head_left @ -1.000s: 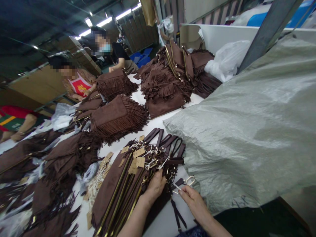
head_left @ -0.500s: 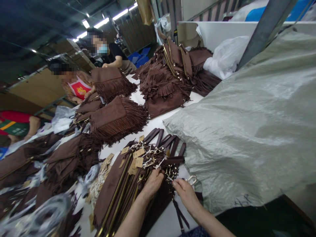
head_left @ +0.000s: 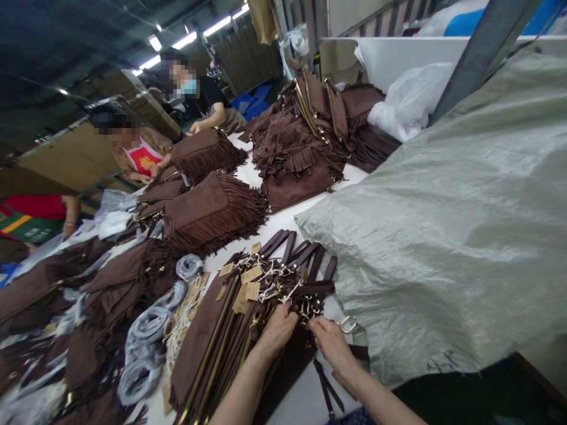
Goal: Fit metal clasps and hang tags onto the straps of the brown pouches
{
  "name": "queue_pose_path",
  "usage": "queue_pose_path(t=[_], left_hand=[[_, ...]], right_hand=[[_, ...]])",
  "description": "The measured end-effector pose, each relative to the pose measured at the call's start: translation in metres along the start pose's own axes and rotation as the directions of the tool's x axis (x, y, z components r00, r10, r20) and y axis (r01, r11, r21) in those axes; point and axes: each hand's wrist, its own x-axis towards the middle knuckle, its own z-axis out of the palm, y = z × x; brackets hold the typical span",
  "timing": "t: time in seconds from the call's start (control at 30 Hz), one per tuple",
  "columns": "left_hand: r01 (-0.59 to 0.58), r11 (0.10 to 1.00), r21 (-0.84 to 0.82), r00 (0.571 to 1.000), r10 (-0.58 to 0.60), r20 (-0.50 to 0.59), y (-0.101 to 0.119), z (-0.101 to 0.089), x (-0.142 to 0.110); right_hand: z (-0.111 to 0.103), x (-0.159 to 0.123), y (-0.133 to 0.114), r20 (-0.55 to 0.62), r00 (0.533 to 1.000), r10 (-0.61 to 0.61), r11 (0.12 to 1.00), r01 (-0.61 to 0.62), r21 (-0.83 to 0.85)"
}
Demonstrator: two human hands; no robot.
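Standing in a tight row in front of me are brown zippered bags (head_left: pixel 199 354), their gold zippers facing up. Tan paper tags (head_left: pixel 252 290) on white strings and dark straps (head_left: pixel 310 260) with gold hooks lie over their far ends. My left hand (head_left: pixel 281 324) is closed at the hooks and strings; its fingertips hide what they pinch. Close beside it, my right hand (head_left: pixel 328 339) is closed too, and a pale metal clip (head_left: pixel 348 323) sticks out past its knuckles. A dark strap (head_left: pixel 328 386) hangs down below the right hand.
Fringed brown bags (head_left: pixel 199 203) and a larger heap (head_left: pixel 301 153) cover the far table. Plastic-wrapped coils (head_left: pixel 144 354) lie left of white tag strings (head_left: pixel 183 321). A big woven sack (head_left: pixel 443 224) borders the right side. Several people (head_left: pixel 208 103) work along the left.
Wrapped coils at the left now lie further right, beside the tag strings. My hands stay almost in place, while the clip at my right hand has turned. The person at far left has shifted an arm.
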Motion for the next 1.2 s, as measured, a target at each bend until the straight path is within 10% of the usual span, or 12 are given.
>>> queue_pose_path(t=[1.2], left_hand=[[0.018, 1.0, -0.01, 0.999, -0.017, 0.037, -0.001, 0.002, 0.0]], right_hand=[[0.003, 0.018, -0.003, -0.002, 0.987, -0.163, 0.964, 0.159, -0.212]])
